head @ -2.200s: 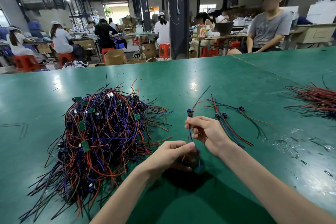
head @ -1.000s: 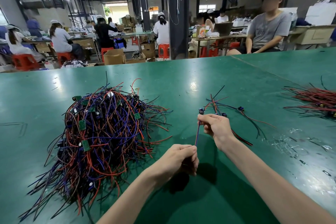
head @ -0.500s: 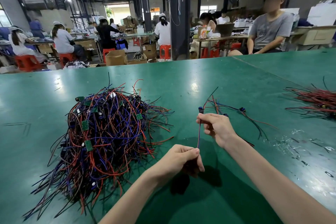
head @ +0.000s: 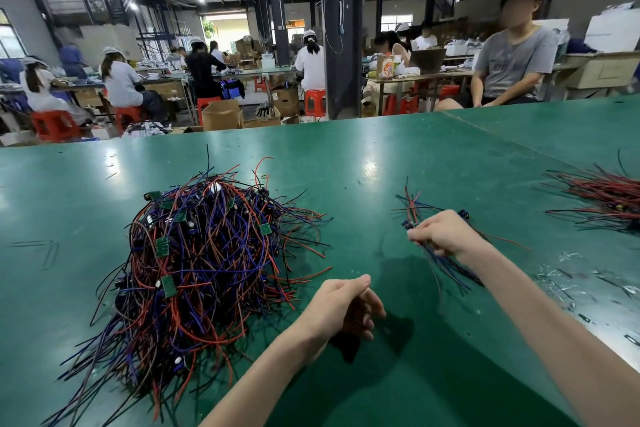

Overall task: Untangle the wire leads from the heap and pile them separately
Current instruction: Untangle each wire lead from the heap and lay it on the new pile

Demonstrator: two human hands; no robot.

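One wire lead [head: 408,225] pinched by right hand [head: 446,236]; left hand [head: 344,305] relaxed.

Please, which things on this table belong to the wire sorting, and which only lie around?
Job: tangled heap; small sorted pile; wire lead in right hand; left hand.
Lying about: red wire bundle at far right; clear scraps.

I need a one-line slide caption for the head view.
Right hand pinches a wire lead at the small pile; left hand, empty, hovers beside the tangled heap on a green table.
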